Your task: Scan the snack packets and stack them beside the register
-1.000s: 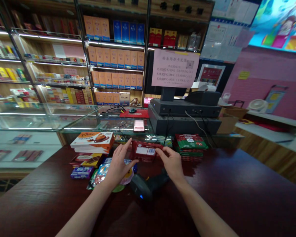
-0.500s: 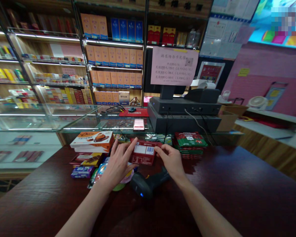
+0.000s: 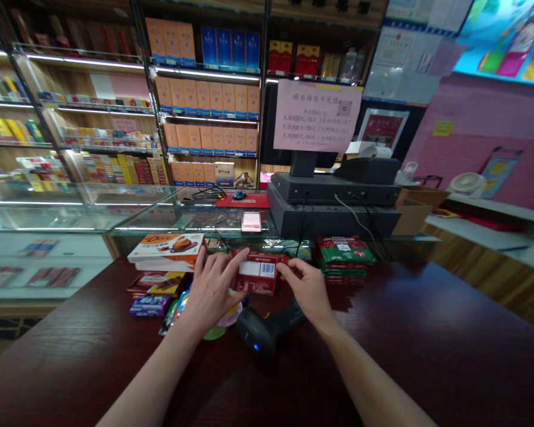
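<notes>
A flat red packaged box (image 3: pixel 257 279), with a white label and barcode facing me, tilts upright above the counter. My right hand (image 3: pixel 306 290) pinches its right edge between thumb and fingers. At the left edge, my left hand (image 3: pixel 213 290) has its fingers spread, with the index finger by the top corner and the thumb by the lower one. Whether those fingers press on the box I cannot tell. Below the box, a black handheld barcode scanner (image 3: pixel 260 332) with a blue light lies on the counter. Bright snack packets (image 3: pixel 178 311) are partly hidden behind my left hand.
White-and-orange Dove boxes (image 3: pixel 167 252), chocolate packs (image 3: pixel 160 283) and purple packs (image 3: pixel 149 306) lie at left. A stack of green-and-red packs (image 3: pixel 345 256) stands at right. Behind are a glass display case (image 3: pixel 196 222) and a cash register (image 3: pixel 333 207) with a paper sign (image 3: pixel 315 115).
The red box and both hands keep nearly the same place. The left hand's fingers have shifted slightly, and the view has moved a little.
</notes>
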`<state>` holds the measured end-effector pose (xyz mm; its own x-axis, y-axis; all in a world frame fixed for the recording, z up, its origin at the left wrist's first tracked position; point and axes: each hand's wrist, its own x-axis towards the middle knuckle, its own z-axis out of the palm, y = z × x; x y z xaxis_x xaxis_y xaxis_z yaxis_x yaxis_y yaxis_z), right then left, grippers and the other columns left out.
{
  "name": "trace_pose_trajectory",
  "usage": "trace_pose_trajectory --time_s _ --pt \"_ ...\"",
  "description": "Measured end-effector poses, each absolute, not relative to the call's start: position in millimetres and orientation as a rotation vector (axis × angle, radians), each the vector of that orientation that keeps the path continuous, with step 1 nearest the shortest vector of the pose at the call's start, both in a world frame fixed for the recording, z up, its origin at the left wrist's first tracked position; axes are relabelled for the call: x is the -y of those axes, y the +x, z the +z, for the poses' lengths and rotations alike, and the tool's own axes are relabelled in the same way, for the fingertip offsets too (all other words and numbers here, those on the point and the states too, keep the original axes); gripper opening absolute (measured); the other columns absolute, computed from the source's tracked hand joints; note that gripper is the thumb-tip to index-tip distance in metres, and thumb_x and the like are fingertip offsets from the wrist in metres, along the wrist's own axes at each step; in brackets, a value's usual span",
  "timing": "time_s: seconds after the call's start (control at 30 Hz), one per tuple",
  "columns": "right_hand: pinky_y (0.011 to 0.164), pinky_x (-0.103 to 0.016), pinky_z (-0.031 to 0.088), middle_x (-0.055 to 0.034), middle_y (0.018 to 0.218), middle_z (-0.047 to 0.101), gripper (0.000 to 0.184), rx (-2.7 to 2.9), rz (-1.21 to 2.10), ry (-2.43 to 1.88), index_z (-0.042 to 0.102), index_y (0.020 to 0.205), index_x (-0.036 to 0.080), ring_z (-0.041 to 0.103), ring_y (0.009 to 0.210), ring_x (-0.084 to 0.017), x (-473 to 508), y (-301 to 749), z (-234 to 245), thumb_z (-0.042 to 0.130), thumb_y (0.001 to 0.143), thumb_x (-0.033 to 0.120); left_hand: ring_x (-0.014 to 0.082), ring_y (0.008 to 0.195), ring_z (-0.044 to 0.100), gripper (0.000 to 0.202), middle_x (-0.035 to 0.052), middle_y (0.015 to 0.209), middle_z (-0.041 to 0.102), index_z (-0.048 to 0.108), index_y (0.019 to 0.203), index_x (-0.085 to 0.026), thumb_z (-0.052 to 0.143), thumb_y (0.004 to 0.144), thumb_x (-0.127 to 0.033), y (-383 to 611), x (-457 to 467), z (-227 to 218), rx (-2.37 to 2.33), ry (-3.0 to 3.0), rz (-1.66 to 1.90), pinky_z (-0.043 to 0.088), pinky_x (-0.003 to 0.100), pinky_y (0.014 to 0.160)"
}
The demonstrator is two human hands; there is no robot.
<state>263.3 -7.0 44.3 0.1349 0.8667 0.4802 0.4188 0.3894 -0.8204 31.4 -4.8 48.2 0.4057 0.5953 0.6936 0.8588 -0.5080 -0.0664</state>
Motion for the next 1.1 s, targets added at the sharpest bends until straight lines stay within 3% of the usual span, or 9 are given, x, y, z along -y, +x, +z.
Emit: trace_pose_trajectory --time_s 0.17,0.37,0.57,0.8,1.1 --pt "0.065 -0.028 0.052 -0.003 0.072 0.073 0.03 1.443 0.592 -1.143 0.07 0.078 0.02 0.07 0.069 -0.021 3.7 263.4 41.6 0.065 0.087 0.048 0.0309 0.119 0.054 0.082 0.0101 0.123 0.055 0.041 0.149 -0.031 0.078 0.077 -0.041 29.3 3.2 45.9 1.253 -2.195 -0.907 0.026 0.062 0.119" --pt "0.068 -0.031 0.057 -0.005 0.078 0.077 0.029 1.421 0.638 -1.132 0.074 0.089 0.019 0.074 0.073 -0.023 -1.9 266.4 37.0 0.065 0.085 0.047 0.0376 0.144 0.035 0.084 0.0144 0.154 0.039 0.041 0.148 -0.028 0.08 0.074 -0.035 28.1 3.2 45.7 1.194 -2.217 -0.918 0.018 0.064 0.122" --pt "0.075 -0.036 0.061 -0.0083 0.09 0.08 0.035 1.427 0.694 -1.083 0.077 0.105 0.018 0.077 0.08 -0.025 -6.3 268.1 34.2 0.064 0.085 0.043 0.0329 0.142 0.042 0.079 0.011 0.144 0.057 0.037 0.15 -0.024 0.072 0.08 -0.036 25.0 -1.0 42.5 1.153 -2.307 -0.921 0.011 0.063 0.124" --pt "0.082 -0.036 0.058 -0.0071 0.091 0.08 0.039 1.552 0.695 -1.125 0.072 0.119 0.018 0.075 0.086 -0.022 -11.4 277.4 25.7 0.06 0.088 0.039 0.0327 0.14 0.043 0.077 0.0127 0.142 0.057 0.04 0.147 -0.021 0.072 0.08 -0.04 14.7 -8.8 40.1 1.18 -2.226 -0.982 0.009 0.062 0.125" --pt "0.085 -0.036 0.055 -0.005 0.096 0.079 0.036 1.75 0.737 -1.185 0.072 0.119 0.019 0.073 0.089 -0.021 -25.3 303.2 8.6 0.063 0.088 0.036 0.0339 0.14 0.044 0.08 0.013 0.141 0.058 0.039 0.147 -0.022 0.074 0.077 -0.036 4.4 -13.8 38.8 1.269 -2.216 -0.969 0.008 0.063 0.124"
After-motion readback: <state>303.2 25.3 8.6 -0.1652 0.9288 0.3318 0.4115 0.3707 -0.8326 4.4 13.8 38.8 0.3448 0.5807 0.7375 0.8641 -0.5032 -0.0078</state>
